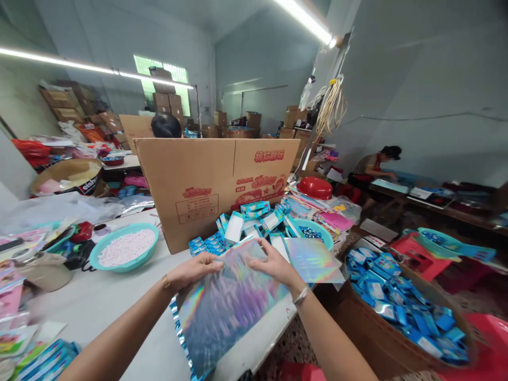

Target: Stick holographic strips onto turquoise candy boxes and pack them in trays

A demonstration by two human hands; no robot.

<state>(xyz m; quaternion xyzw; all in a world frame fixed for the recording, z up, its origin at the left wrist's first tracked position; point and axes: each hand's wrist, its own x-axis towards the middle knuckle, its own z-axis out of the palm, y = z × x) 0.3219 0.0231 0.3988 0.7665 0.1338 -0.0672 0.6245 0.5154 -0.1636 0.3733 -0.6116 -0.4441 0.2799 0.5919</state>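
A shiny holographic sheet (234,307) lies in front of me, its surface streaked with purple and rainbow glare. My left hand (200,269) grips its far left part, thumb on top and the other fingers mostly hidden. At the far right part, my right hand (275,264) holds the same sheet between its thumb and curled fingers. Blue zigzag edging (180,336) shows along the sheet's left side. Just beyond my hands are several small blue-and-white boxes (234,227), heaped loosely. Another holographic sheet (313,259) rests to the right of my right hand.
A large cardboard box panel (190,169) stands upright behind the heap. Left is a turquoise basin (125,269) of pale small pieces; right, a turquoise basin (327,238) of dark blue pieces. A carton (369,338) full of blue boxes stands right. A co-worker (373,164) sits far right.
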